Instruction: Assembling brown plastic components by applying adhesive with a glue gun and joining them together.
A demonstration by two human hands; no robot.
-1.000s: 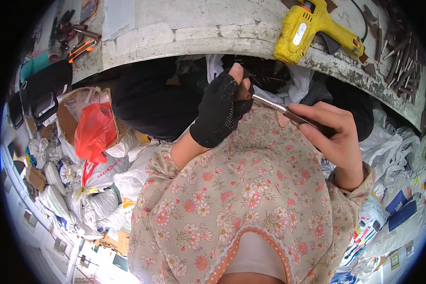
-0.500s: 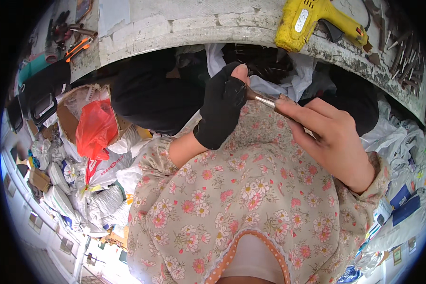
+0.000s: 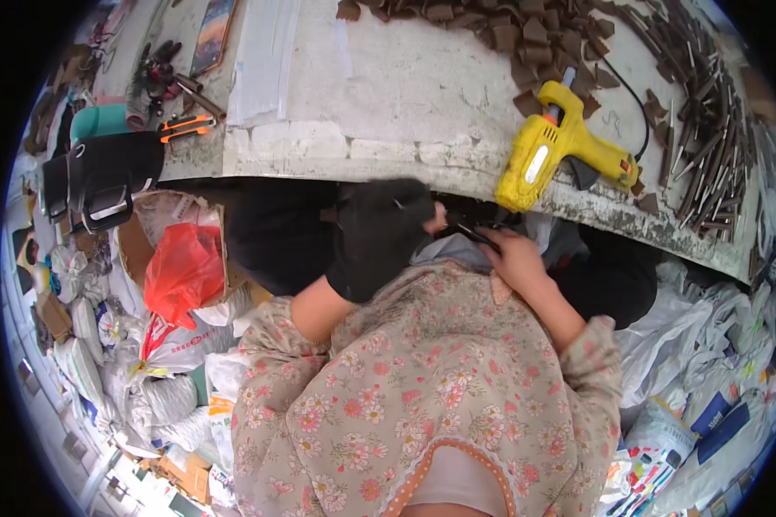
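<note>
My left hand, in a black glove with the thumb tip bare, is closed just under the table's front edge, above my lap. What it grips is hidden by the glove. My bare right hand is to its right, its fingers closed on a thin dark brown rod that slants toward my left thumb. Just above the right hand, the nozzle of a yellow glue gun points over the table's edge. Behind my hands, the space under the edge is dark.
On the white worktable lie brown scraps and a heap of thin brown rods with silvery parts. An orange cutter sits at the left, near a black bag. A red plastic bag fills a cardboard box.
Both hands have moved away from my chest toward the table's edge, lower over the lap. The view has shifted, showing more of the tabletop. The right hand still grips a rod.
</note>
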